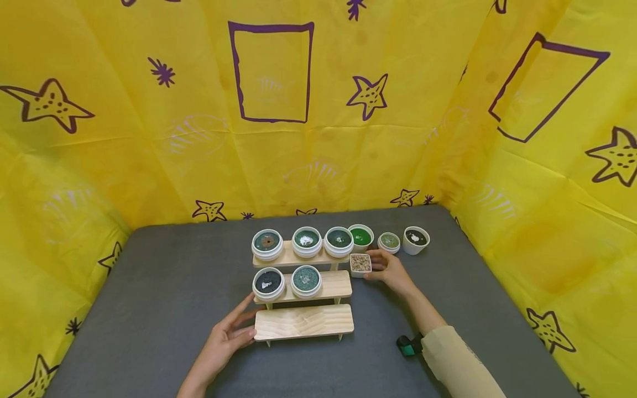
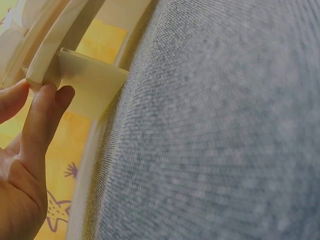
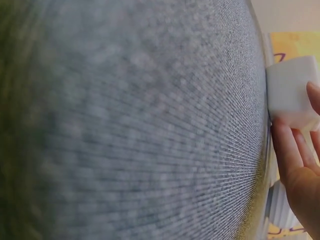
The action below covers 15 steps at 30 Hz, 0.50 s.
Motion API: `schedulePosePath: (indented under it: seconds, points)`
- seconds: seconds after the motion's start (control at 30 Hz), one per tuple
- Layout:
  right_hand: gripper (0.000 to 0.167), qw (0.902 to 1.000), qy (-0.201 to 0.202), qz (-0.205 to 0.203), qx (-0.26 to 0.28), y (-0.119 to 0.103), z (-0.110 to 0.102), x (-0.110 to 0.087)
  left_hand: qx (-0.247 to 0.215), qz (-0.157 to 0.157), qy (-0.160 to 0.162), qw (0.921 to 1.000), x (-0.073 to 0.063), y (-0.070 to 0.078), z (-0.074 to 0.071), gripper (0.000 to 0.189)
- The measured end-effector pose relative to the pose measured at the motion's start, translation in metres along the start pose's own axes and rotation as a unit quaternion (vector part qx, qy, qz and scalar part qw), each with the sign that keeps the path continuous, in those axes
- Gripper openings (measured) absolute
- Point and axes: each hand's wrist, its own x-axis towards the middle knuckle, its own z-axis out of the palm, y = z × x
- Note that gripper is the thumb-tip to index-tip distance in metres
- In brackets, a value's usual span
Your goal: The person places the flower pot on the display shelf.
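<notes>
A three-step wooden stand (image 1: 304, 322) rises away from me on the grey table. My left hand (image 1: 226, 334) pinches the left end of its lowest step; thumb and fingers meet on the board's corner in the left wrist view. My right hand (image 1: 392, 272) holds a small square white pot (image 1: 360, 266) topped with beige pebbly bits, just right of the stand. In the right wrist view this pot (image 3: 290, 92) sits low at the table surface. On the top step are three round white pots (image 1: 307, 242) with teal-green fillings; two more (image 1: 306, 281) occupy the middle step.
Behind the right hand stand a white pot with bright green filling (image 1: 360, 236), a low pot with pale green filling (image 1: 389, 241) and a dark-filled pot (image 1: 416, 240). A black and teal strap (image 1: 409, 346) shows by the right sleeve. Yellow patterned cloth (image 1: 318, 166) surrounds the table.
</notes>
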Motion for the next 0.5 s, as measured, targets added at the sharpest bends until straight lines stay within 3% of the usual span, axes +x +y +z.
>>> schedulePosePath:
  seconds: [0.5]
  points:
    - [0.065, 0.9997, 0.01, 0.012, 0.016, -0.015, -0.004, -0.012, 0.012, -0.021, 0.0, 0.9997, 0.0, 0.001, -0.001, 0.073]
